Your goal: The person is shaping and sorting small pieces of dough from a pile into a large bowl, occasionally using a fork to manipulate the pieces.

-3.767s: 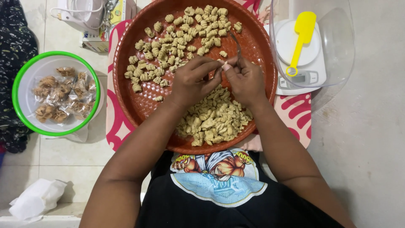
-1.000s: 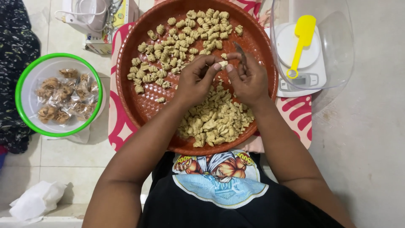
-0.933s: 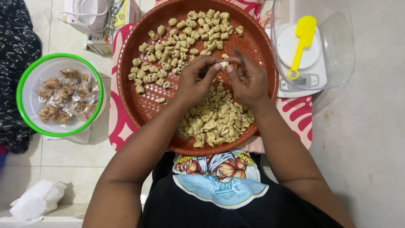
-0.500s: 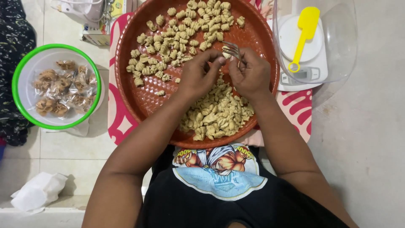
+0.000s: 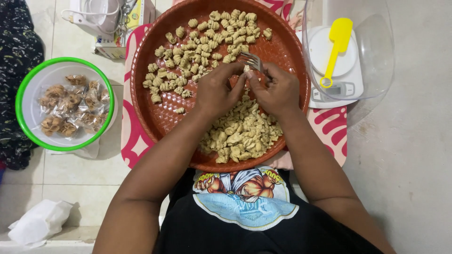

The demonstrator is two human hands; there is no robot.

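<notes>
A round brown woven tray [image 5: 160,113] lies in front of me. Its far half holds several small ridged, rolled dough shells [image 5: 202,37]. A heap of plain cut dough pieces [image 5: 240,134] fills the near half. My right hand [image 5: 278,91] grips a metal fork [image 5: 253,61] over the tray's middle, tines pointing away. My left hand [image 5: 219,89] pinches a small dough piece [image 5: 246,69] against the fork, fingertips touching the right hand's.
A green-rimmed white bowl [image 5: 28,94] with several small clear packets of snacks sits on the floor to the left. A kitchen scale with a yellow spatula [image 5: 335,47] lies under a clear bowl [image 5: 376,56] at right. A white appliance [image 5: 96,16] stands behind; a crumpled white cloth [image 5: 40,223] lies near left.
Both hands have stayed together over the tray, shifting slightly toward its far side. The fork's tines now show beyond the fingers, and the dough piece is pressed at the fork.
</notes>
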